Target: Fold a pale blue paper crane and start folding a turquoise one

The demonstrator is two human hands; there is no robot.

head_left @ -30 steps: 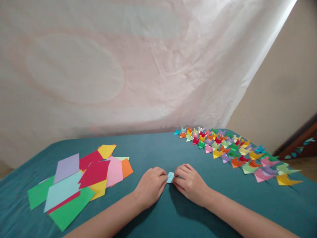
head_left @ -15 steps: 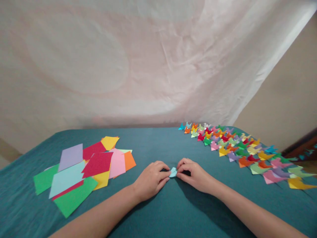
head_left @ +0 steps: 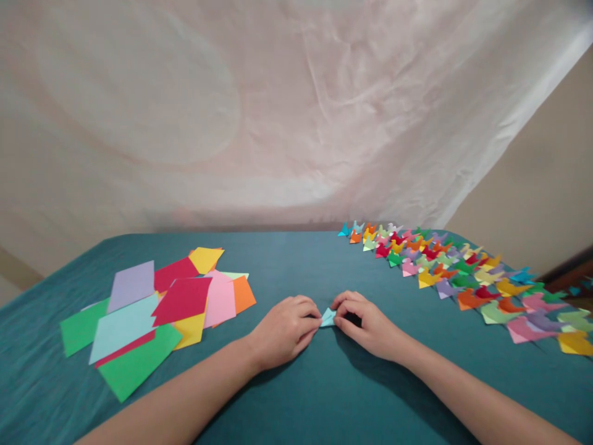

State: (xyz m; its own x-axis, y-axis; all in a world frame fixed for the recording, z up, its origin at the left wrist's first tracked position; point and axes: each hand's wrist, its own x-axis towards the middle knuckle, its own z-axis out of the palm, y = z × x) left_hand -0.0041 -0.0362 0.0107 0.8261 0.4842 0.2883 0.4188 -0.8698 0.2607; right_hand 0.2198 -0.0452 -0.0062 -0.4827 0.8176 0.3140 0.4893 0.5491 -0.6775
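Observation:
A small folded piece of light blue paper point(head_left: 328, 317) is held between both hands, close above or on the teal cloth. My left hand point(head_left: 288, 327) pinches its left end, thumb and fingertips together. On the other side, my right hand point(head_left: 364, 322) has its right end between thumb and fingers. The fingertips cover both ends of the paper, so its full shape is hidden.
To the left lies a loose pile of coloured paper sheets point(head_left: 183, 301). Rows of small folded paper birds point(head_left: 428, 279) stand along the right side. Teal cloth point(head_left: 287, 259) covers the table, and a pale sheet point(head_left: 278, 154) hangs behind it.
The view has shifted slightly. The light blue paper has turned a little between my fingers and now looks more pointed; both hands keep their pinch on it.

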